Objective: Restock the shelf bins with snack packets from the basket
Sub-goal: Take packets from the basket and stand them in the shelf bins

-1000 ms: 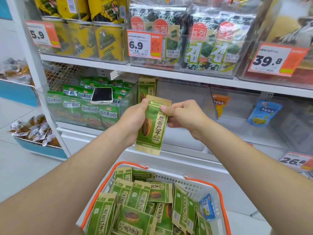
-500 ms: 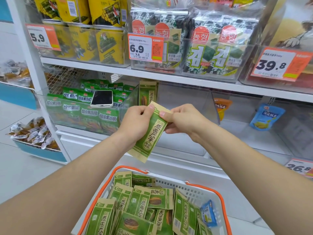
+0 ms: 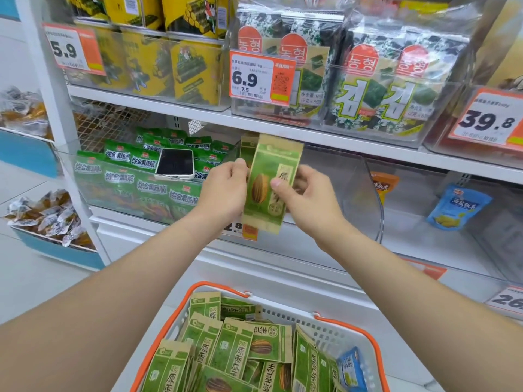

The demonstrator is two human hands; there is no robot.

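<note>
Where the clear plastic bin (image 3: 339, 188) sits on the shelf (image 3: 268, 264), one flat green packet (image 3: 248, 147) stands inside; below, my orange-rimmed white mesh basket (image 3: 218, 286) holds a heap of glossy sunflower-seed packets (image 3: 235, 346). My left hand (image 3: 223, 190) and right hand (image 3: 308, 196) pinch a matching packet (image 3: 271, 168) upright before the bin's front.

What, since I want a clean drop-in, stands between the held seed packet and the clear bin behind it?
Nothing visible does. The seed packet, held by the left hand and right hand, is upright in front of the clear bin. One matching packet stands at the bin's left side, not in the way.
</note>
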